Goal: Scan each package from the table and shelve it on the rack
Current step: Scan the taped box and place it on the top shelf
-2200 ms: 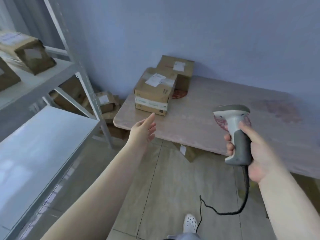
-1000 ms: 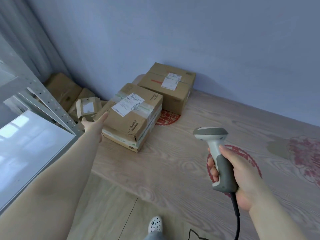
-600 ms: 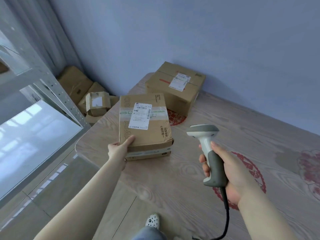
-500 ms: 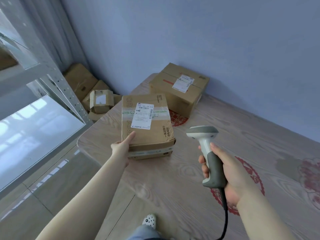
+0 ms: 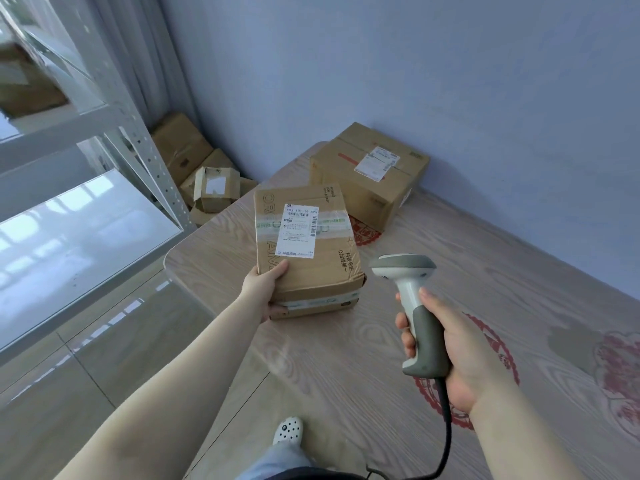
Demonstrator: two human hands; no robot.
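Nearest, at the bottom edge, a white perforated clog (image 5: 287, 430) on glossy grey floor tiles (image 5: 104, 358). Just beyond, a pale wood-grain table (image 5: 346, 368) with red printed medallions, one (image 5: 485, 375) partly under the right forearm. To the right, right hand (image 5: 453, 355) curled round the grey grip of a white barcode scanner (image 5: 412, 306), thumb along the handle, head raised and facing away toward the boxes, black cable (image 5: 446, 445) trailing down. To the left, left arm stretched forward, left hand (image 5: 265, 289) gripping the near left corner of a taped cardboard package (image 5: 308, 251), thumb on top, fingers under the side; package lying flat near the table's left end, white shipping label (image 5: 297, 230) face up. Farther back, a second labelled box (image 5: 369, 174) on the table beside the blue-grey wall (image 5: 381, 64), near the first. On the left, a white metal rack (image 5: 149, 161) with a shiny shelf, a blurred carton (image 5: 24, 84) on the level above. In the far corner, more cardboard boxes (image 5: 207, 185) heaped on the floor beside grey curtains (image 5: 138, 46).
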